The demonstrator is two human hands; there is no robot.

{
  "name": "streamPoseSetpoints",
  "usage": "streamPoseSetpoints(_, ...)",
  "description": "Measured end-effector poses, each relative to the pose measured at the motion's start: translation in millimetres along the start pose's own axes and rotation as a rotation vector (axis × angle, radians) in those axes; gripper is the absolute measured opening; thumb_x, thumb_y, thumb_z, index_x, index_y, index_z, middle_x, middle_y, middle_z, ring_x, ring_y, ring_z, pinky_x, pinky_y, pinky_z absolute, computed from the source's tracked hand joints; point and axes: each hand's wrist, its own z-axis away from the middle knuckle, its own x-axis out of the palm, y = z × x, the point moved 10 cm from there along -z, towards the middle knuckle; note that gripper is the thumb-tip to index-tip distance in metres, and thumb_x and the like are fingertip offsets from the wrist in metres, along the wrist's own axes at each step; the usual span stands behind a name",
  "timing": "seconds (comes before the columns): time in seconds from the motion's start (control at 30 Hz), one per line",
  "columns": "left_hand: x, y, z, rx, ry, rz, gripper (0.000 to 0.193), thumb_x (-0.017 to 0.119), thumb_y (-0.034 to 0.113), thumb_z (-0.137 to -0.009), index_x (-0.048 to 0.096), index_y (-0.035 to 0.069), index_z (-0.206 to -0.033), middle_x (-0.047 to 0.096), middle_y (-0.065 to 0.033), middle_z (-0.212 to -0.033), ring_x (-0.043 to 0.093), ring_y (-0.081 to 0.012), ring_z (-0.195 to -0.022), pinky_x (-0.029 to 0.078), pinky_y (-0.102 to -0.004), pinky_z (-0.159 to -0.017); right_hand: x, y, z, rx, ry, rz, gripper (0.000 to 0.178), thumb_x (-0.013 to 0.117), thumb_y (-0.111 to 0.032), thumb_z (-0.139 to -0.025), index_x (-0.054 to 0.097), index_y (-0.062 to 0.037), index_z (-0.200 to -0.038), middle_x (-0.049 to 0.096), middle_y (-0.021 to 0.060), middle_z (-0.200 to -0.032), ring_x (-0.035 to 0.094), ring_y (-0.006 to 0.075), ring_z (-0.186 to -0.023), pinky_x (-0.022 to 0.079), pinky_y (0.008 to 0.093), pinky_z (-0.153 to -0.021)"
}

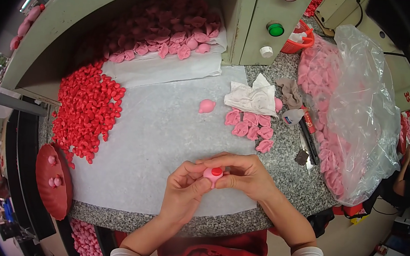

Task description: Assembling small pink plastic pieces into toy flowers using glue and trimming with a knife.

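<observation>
Hands, 2, bare, both over the near part of the table. Left hand (184, 187): raised from the lower left, palm inward, fingers bent and drawn narrow on the left side of a small, rounded, pink piece (207, 176). Right hand (247, 176): entering from the lower right, elbow bent, fingers arched toward the left hand, thumb and fingers narrow on the right side of the same piece.

Table (299, 176): grey speckled stone, partly covered by a large white paper sheet (149, 147).

Left: heap of small glossy red pieces (88, 112); red fluted tray (57, 201) carrying a few pink pieces.

Far side: pale green metal housing (246, 28) with an arched opening; pink cupped pieces (174, 34) heaped inside.

Centre right: 1 loose pink rounded piece (207, 107); cluster of pink cupped pieces (252, 126), bordered by a crumpled white cloth (252, 99); crumpled grey-brown cloth (290, 92).

Right: large clear plastic bag (364, 113) bulging with pink pieces.

Held piece: between the 2 sets of fingers, above the sheet, its sides partly hidden by them; smooth red oval part (217, 171) on its upper face, near the right fingers.
</observation>
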Motion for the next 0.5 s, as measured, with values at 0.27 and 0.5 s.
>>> streamPoseSetpoints(0.27,-6.0,4.4,2.7,0.020,0.107,-0.172,0.022,0.054,-0.009,-0.078,0.051,0.000,-0.098,0.056,-0.0122,-0.104,0.055,-0.0169,-0.095,0.045,-0.0284,-0.081,-1.2,7.0,-1.3,0.033,-0.006,-0.010,0.028,0.068,0.004,-0.065,0.063,-0.0021,-0.092,0.059,0.0130,-0.103,0.055,0.0204,-0.097,0.045,0.0318,-0.083)
streamPoseSetpoints(0.5,-5.2,4.6,3.6,0.018,0.130,-0.195,0.021,0.054,-0.008,-0.078,0.052,0.000,-0.098,0.057,-0.0121,-0.103,0.055,-0.0162,-0.094,0.045,-0.0282,-0.080,-3.2,4.5,0.2,0.027,0.013,0.017,0.028,0.069,0.004,-0.064,0.064,-0.0028,-0.090,0.059,0.0134,-0.102,0.055,0.0204,-0.095,0.046,0.0311,-0.080)
